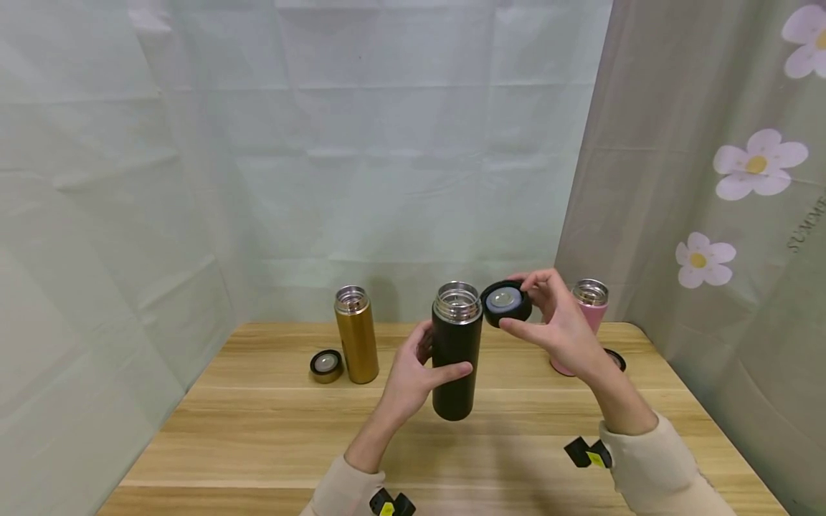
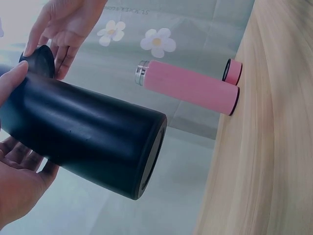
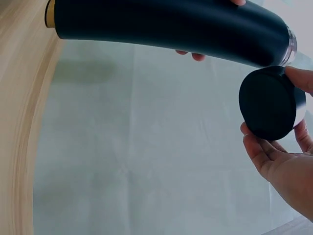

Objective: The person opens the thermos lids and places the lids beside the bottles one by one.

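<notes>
My left hand (image 1: 413,373) grips a black thermos bottle (image 1: 454,365) around its body, thumb across the front. The bottle is held up off the table, its steel threaded mouth uncovered and facing up. Beside that mouth, my right hand (image 1: 558,322) pinches a round black lid (image 1: 506,302) between thumb and fingers, its pale inner side turned toward the head camera. In the right wrist view the lid's flat black top (image 3: 268,105) shows, close by the bottle's neck. The left wrist view shows the bottle's base (image 2: 152,159) clear of the wood.
On the wooden table (image 1: 271,430), a gold bottle (image 1: 359,344) stands uncapped at left with its lid (image 1: 326,365) beside it. A pink bottle (image 2: 190,88), also uncapped, stands at right behind my right hand, its pink lid (image 2: 233,72) next to it. Curtains (image 1: 400,143) hang behind.
</notes>
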Motion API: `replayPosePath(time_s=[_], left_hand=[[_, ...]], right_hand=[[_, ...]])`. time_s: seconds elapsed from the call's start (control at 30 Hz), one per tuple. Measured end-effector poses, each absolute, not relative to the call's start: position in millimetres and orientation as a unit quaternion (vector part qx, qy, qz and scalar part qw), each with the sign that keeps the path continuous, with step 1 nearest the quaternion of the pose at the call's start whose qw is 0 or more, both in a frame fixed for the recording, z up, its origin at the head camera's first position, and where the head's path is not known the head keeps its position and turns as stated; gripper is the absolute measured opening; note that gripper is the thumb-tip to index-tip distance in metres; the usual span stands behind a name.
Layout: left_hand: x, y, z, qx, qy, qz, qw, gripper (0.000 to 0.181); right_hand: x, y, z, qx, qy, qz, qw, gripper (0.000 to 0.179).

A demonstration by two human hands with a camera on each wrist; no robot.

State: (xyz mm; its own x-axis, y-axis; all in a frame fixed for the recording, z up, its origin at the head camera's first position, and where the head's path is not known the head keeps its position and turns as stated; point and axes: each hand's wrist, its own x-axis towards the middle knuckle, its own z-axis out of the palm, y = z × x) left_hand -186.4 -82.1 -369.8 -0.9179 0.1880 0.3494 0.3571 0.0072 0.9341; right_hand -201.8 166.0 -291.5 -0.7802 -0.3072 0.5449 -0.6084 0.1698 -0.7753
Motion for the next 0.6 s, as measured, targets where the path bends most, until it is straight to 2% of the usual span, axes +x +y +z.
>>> replayPosePath(time_s=[0.6], left_hand=[[-187.9,-82.1,-370.8,-0.193,-0.711,-0.673,0.062,0.074]], right_hand=[[-205.9,169.9,-307.4,0.274,-0.763,0.559,0.174,0.047]])
